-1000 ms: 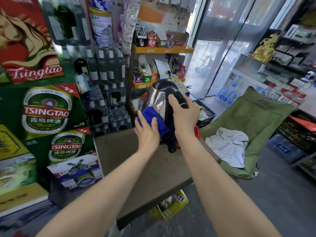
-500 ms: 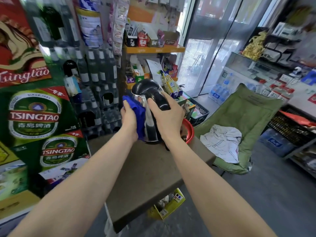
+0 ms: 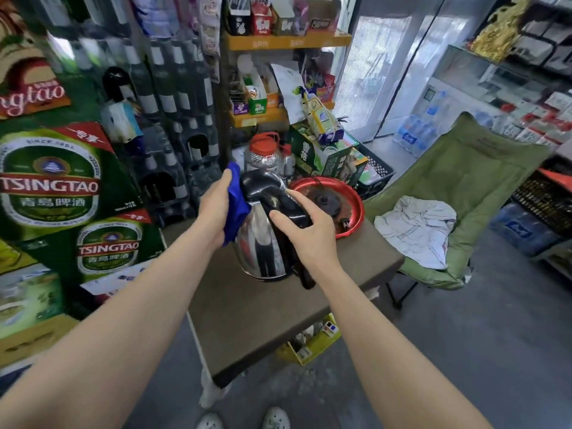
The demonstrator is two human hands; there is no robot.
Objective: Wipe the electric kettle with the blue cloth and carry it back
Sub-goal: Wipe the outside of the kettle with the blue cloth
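A steel electric kettle point(image 3: 263, 246) with a black lid and handle stands on a brown table point(image 3: 263, 317). My right hand point(image 3: 305, 230) grips its black handle from above. My left hand point(image 3: 216, 205) holds a blue cloth point(image 3: 236, 205) pressed against the kettle's left upper side, beside the lid. Behind the kettle lies a red tray point(image 3: 356, 199) with the kettle's black base point(image 3: 323, 201) and its plug on it.
Stacked green beer cartons point(image 3: 55, 193) and bottle racks fill the left. A shelf of goods point(image 3: 278, 113) and a red-capped jar point(image 3: 264, 153) stand behind the table. A green folding chair point(image 3: 483, 181) with a white cloth point(image 3: 418, 227) is on the right. A yellow box point(image 3: 312, 345) sits under the table.
The kettle has come down from mid-air and now rests on the table. My left hand with the cloth moved from the front of the body up to the left side near the lid.
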